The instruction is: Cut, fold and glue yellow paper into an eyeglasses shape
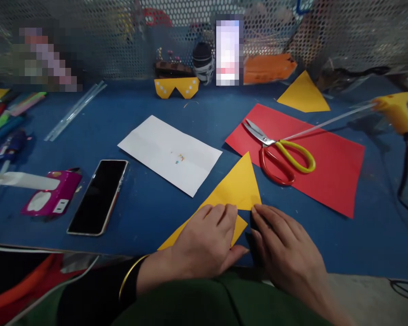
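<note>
"What's in front of you?"

"A folded-looking piece of plain yellow paper (236,185), lying near my edge of the blue surface (144,217), with its peak pointing away from me."

"How are you touching it?"

"My left hand (204,242) rests on it, fingers bent and drawn together, thumb stretched to the right. I can't tell whether they grip the paper or only press it. My right hand (289,246) lies beside it, fingers close together, the tips at the right corner. Whether they pinch it, I can't tell either."

"And around that?"

"Beyond my right hand, the metal scissors with one red and one yellow handle (268,141) lie spread a little at the blades, partly on a rectangular red sheet (329,176). A blank white sheet (159,145) lies ahead on the left, with tiny scraps (181,158) on top."

"Further left?"

"A black-screened phone (100,197), face up. Far right, a yellow glue gun (396,113)."
</note>
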Available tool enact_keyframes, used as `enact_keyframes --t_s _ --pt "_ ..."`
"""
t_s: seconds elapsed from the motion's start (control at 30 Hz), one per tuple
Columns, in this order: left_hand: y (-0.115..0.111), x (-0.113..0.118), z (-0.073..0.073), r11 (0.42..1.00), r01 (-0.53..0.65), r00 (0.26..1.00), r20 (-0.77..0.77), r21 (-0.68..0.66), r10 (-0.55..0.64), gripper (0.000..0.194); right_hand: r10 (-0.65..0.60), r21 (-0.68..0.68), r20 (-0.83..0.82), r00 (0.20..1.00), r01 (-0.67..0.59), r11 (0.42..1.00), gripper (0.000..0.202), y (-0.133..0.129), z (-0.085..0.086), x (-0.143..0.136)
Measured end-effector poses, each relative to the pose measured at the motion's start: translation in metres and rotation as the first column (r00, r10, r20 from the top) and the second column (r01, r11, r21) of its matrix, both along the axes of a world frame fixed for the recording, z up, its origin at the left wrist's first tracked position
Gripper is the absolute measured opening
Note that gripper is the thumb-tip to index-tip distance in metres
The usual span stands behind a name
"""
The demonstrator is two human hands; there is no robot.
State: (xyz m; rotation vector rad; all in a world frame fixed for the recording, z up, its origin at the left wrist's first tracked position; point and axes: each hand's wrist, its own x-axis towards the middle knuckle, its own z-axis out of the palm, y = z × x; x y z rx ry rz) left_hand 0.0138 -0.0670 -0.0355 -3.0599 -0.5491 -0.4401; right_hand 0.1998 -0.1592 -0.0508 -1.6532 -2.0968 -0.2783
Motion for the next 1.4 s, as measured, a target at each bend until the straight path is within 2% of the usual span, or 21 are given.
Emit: enact_keyframes --t_s 0.13,0.3,0.53,0.83,1.07,1.27,1.4 --pt "0.003 0.001 0.006 0.999 0.032 0.998 -0.055 -0.030 -0.034 0.056 -0.020 -0.030 0.014 1.000 0.020 0.999 0.028 0.001 0.003 0.000" --pt "0.002 0.002 0.007 0.999 0.023 0.999 -0.042 -0.032 -0.024 0.056 -0.045 -0.016 0.020 0.999 0.046 0.999 0.030 0.001 0.007 -0.002" --pt "0.003 0.001 0.005 0.994 0.031 0.998 -0.054 -0.101 -0.037 0.055 0.066 -0.042 -0.015 0.998 -0.067 0.997 0.046 0.005 0.013 -0.015" --pt "0.001 0.003 0.003 0.998 0.041 0.999 0.002 -0.051 -0.041 0.048 0.002 0.041 0.156 0.988 -0.009 0.999 0.030 0.014 0.021 -0.024" --pt "-0.001 0.002 -0.001 1.000 0.007 1.000 -0.020 -0.030 -0.008 0.054 -0.046 0.018 0.286 0.957 0.043 0.999 0.035 0.003 0.021 -0.016" --pt "-0.001 0.002 0.001 0.997 0.016 0.996 -0.081 -0.076 -0.022 0.051 -0.085 -0.008 0.223 0.971 0.089 0.996 0.033 0.005 0.024 -0.021" --pt "0.000 0.002 0.001 0.995 0.027 0.995 -0.094 -0.097 -0.036 0.044 -0.013 -0.025 0.146 0.989 0.017 1.000 0.038 0.010 0.021 -0.028"
